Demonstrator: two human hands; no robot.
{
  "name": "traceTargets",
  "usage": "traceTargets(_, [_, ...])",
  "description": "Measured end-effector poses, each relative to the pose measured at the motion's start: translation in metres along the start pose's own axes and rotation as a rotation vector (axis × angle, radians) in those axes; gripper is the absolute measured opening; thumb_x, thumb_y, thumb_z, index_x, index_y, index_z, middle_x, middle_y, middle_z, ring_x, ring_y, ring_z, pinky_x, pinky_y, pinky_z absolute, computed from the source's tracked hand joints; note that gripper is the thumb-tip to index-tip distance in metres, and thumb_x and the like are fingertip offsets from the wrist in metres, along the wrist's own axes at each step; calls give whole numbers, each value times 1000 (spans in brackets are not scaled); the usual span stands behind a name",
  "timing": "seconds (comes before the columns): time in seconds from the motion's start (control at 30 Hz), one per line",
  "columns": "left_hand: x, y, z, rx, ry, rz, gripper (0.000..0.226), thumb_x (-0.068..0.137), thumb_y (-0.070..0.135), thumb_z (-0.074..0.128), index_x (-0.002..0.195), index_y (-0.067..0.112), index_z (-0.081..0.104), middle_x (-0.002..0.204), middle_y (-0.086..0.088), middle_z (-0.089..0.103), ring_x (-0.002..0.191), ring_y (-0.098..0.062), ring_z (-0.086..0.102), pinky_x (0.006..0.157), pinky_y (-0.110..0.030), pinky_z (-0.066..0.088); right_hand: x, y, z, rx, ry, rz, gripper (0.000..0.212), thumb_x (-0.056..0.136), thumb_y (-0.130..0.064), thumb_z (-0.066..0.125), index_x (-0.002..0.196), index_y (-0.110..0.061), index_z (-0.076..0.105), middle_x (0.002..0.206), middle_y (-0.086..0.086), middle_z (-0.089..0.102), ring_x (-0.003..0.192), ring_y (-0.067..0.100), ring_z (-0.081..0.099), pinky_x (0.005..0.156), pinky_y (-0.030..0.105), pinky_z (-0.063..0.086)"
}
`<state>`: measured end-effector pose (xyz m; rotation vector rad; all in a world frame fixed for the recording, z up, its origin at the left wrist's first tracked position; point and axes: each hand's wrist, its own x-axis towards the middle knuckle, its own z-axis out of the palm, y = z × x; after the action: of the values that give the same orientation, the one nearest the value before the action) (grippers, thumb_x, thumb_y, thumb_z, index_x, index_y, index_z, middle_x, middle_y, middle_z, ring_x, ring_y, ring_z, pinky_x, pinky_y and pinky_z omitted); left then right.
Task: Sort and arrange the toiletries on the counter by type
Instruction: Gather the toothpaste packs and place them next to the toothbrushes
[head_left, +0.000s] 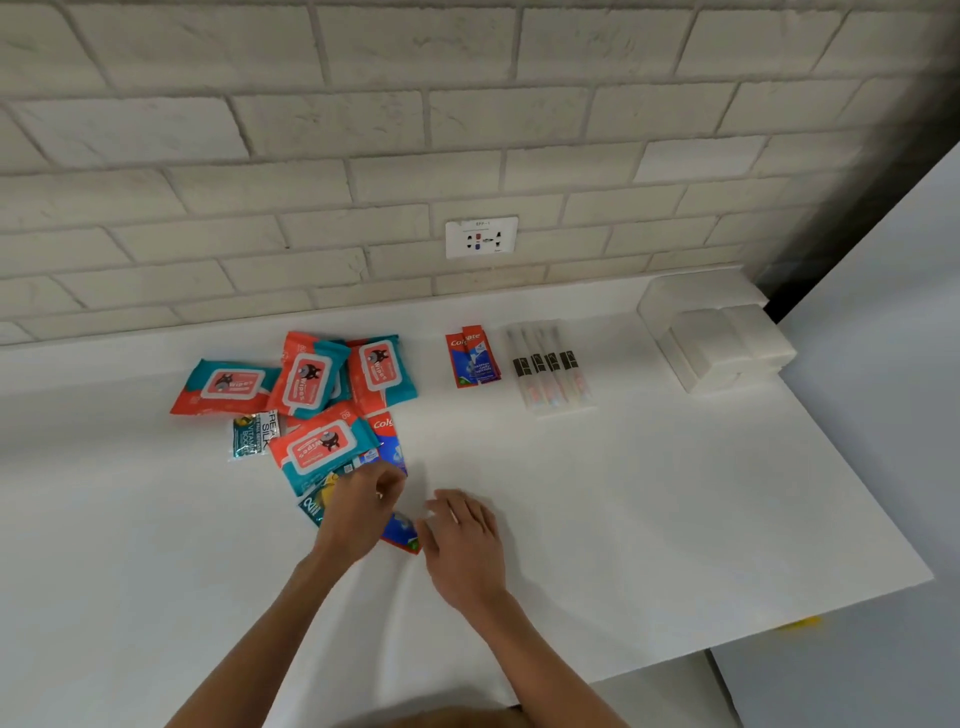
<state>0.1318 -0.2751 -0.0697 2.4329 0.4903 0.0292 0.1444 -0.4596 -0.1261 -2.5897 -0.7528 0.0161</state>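
Note:
Several orange-and-teal wipes packs (311, 382) lie in a loose pile at the counter's left middle. My left hand (358, 512) is over the pile's near edge, fingers curled, gripping a red-and-blue toothpaste sachet (402, 535). My right hand (462, 540) hovers just right of that sachet with relaxed fingers, holding nothing. Another toothpaste sachet (387, 436) pokes out from under a wipes pack. Small shampoo sachets (252, 434) lie at the pile's left. Two toothpaste sachets (471, 358) sit together farther back, beside a row of wrapped toothbrushes (550, 371).
White soap bars (727, 348) are stacked at the back right against a white holder. A wall socket (481, 237) sits in the brick wall. The white counter (649, 493) ends in an edge at right and front.

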Motion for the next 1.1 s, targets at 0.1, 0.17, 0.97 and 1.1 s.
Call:
traceTargets(0.1, [-25, -21, -1, 140, 9, -5, 13, 97, 20, 68, 107, 29, 68, 113, 6, 68, 104, -15, 64, 73, -22, 55, -3, -17, 1, -30, -7, -34, 37, 98, -53, 64, 123, -26, 69, 123, -5, 71, 116, 16, 66, 94, 34, 58])
traceTargets(0.17, [-40, -28, -2, 235, 41, -57, 22, 95, 23, 71, 115, 26, 65, 123, -1, 65, 116, -23, 62, 82, -32, 61, -4, -23, 3, -77, -44, -42, 44, 93, -56, 73, 125, -25, 67, 123, -4, 70, 115, 18, 66, 90, 35, 60])
traceTargets(0.97, [-24, -14, -24, -324, -34, -307, 6, 94, 20, 73, 97, 25, 71, 103, 7, 70, 99, -16, 68, 75, -21, 54, 4, -2, -17, 649, -86, 333, 11, 96, -17, 81, 99, -19, 71, 95, -6, 78, 93, 1, 73, 68, 11, 54])
traceTargets(1.1, [-11, -3, -27, -555, -42, -322, 8, 94, 28, 73, 99, 22, 72, 104, 1, 75, 96, -19, 75, 83, -41, 64, 11, 1, -27, 709, -65, 377, 10, 94, -17, 83, 95, -17, 73, 87, -9, 79, 85, 3, 74, 68, 11, 52])
